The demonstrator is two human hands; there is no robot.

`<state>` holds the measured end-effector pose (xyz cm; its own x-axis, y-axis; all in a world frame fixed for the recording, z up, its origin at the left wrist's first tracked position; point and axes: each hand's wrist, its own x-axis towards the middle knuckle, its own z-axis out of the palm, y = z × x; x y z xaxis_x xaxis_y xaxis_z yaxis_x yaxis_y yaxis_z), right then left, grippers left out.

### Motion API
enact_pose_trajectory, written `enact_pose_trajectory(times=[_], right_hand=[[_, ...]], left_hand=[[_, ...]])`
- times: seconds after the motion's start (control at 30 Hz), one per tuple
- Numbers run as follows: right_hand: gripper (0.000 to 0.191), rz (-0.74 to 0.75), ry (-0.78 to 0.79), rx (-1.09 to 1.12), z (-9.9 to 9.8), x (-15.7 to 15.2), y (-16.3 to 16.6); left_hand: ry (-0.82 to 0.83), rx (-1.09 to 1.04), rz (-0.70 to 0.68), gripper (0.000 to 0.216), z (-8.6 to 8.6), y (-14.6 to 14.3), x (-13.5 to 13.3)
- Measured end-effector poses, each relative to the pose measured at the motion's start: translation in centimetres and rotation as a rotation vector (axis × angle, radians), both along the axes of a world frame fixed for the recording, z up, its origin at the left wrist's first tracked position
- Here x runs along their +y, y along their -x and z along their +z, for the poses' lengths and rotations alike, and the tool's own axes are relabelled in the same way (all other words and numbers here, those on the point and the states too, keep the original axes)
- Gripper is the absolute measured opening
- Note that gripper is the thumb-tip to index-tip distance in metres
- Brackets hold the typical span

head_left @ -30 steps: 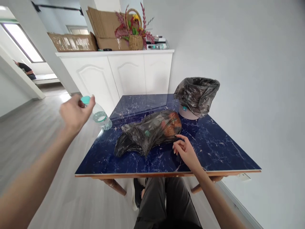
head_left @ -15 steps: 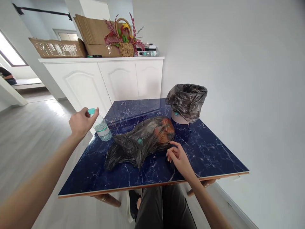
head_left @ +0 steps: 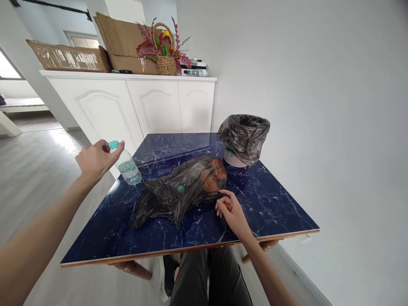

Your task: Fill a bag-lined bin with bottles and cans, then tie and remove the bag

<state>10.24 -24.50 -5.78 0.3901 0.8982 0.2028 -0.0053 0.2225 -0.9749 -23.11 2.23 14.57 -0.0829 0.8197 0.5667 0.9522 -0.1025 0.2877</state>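
A clear water bottle [head_left: 130,171] with a turquoise cap stands tilted at the left edge of the table. My left hand [head_left: 97,158] is closed on its cap, thumb on one side and curled fingers on the other. In the middle of the table lies a filled black plastic bag [head_left: 188,187]. Through its thin film show something orange-brown at the right end and a small turquoise piece; the rest of its contents is unclear. Beside the bag's right end, my right hand [head_left: 232,212] rests with loosely bent fingers apart, holding nothing. Its index fingertip is at the bag's edge.
A light-coloured bin [head_left: 234,160] lined with a black bag stands at the table's back right, near the wall. Behind the blue marbled table [head_left: 270,204] is a white cabinet [head_left: 162,102] bearing cardboard boxes [head_left: 127,38], a flower basket [head_left: 166,65] and bottles.
The view has turned slightly right, so the whole scene sits further left. Both hands, the bottle and the bag keep nearly the same places relative to each other.
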Motion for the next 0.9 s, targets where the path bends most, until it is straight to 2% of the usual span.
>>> enact_pose_trajectory(times=[0.17, 0.23, 0.3, 0.33, 0.43, 0.5, 0.57, 0.6, 0.7, 0.8, 0.9], right_hand=[[0.043, 0.022, -0.002, -0.021, 0.1, -0.3, -0.1], [0.043, 0.027, 0.001, -0.023, 0.1, -0.4, -0.2], [0.044, 0.016, -0.002, -0.018, 0.0, -0.4, -0.2], [0.044, 0.011, -0.006, -0.015, 0.0, -0.4, -0.2], [0.045, 0.005, -0.015, -0.01, -0.2, -0.3, -0.2], [0.046, 0.006, -0.016, -0.014, -0.2, -0.3, -0.2], [0.046, 0.006, -0.015, -0.017, -0.3, -0.3, -0.2], [0.047, 0.006, -0.014, -0.016, -0.3, -0.3, -0.3], [0.047, 0.001, -0.013, -0.01, -0.2, -0.3, -0.3], [0.047, -0.008, -0.012, -0.01, -0.2, -0.3, -0.3], [0.046, -0.013, -0.013, -0.011, -0.1, -0.3, -0.2]], left_hand=[[0.015, -0.035, -0.02, 0.047, -0.2, 0.8, -1.2], [-0.043, -0.053, -0.043, 0.043, -1.1, 1.4, -2.2], [-0.087, -0.018, -0.124, 0.036, -2.6, 2.0, -3.7], [-0.08, 0.023, -0.187, 0.035, -3.6, 2.2, -4.6], [0.13, 0.227, -0.533, 0.038, -7.0, 1.9, -7.7], [0.274, 0.382, -0.882, 0.032, -9.0, 1.0, -9.4], [0.285, 0.456, -1.076, 0.027, -10.7, -0.5, -10.6], [0.256, 0.466, -1.096, 0.029, -11.4, -1.3, -10.9], [0.176, 0.456, -0.976, 0.029, -12.8, -3.9, -11.1], [0.166, 0.438, -0.884, 0.024, -13.1, -6.4, -10.9], [0.154, 0.406, -0.856, 0.037, -13.1, -8.7, -11.0]])
